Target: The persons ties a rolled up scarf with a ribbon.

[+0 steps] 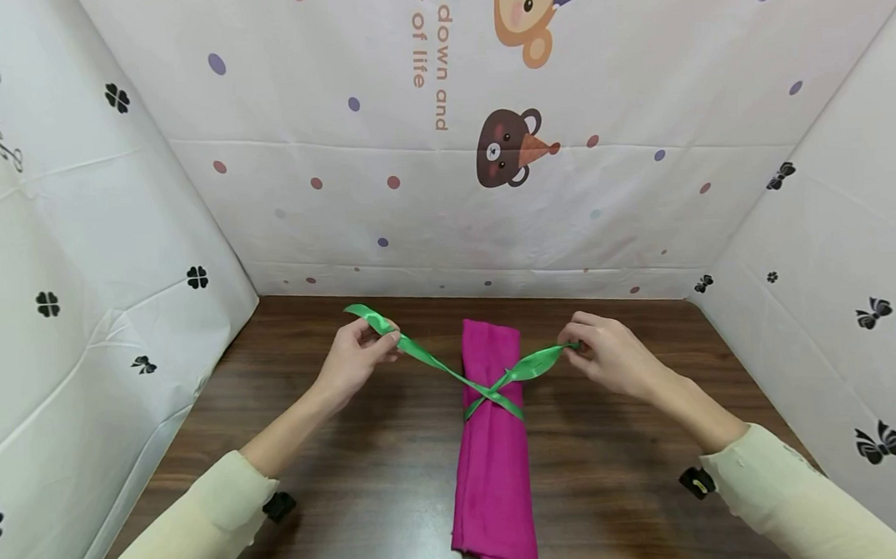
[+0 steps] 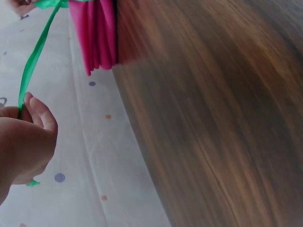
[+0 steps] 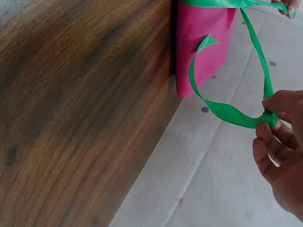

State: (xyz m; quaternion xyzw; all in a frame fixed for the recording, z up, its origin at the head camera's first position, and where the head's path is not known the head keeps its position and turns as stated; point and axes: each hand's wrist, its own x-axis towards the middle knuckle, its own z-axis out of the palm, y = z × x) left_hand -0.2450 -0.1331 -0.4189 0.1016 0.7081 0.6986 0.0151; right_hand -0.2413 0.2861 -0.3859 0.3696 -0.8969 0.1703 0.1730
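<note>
A folded magenta cloth (image 1: 493, 486) lies lengthwise on the table, a green satin ribbon (image 1: 538, 363) wrapped round its upper half. The ribbon's two strands cross on top of the cloth. On the left, my left hand (image 1: 352, 359) pinches one strand between thumb and fingers, and a short tail sticks out past it. My right hand (image 1: 609, 352) pinches the other strand to the right of the cloth. In the right wrist view, that ribbon (image 3: 232, 113) doubles back at the fingertips, its free end curling near the cloth (image 3: 208, 56). Both strands are stretched out sideways, raised above the table.
Dark wood-grain table (image 1: 382, 491) lies under everything. A white printed sheet (image 1: 415, 214) rises behind it, with similar white sheets at the left (image 1: 116, 236) and right (image 1: 830, 254). Small black devices (image 1: 279, 506) sit at both sleeve cuffs.
</note>
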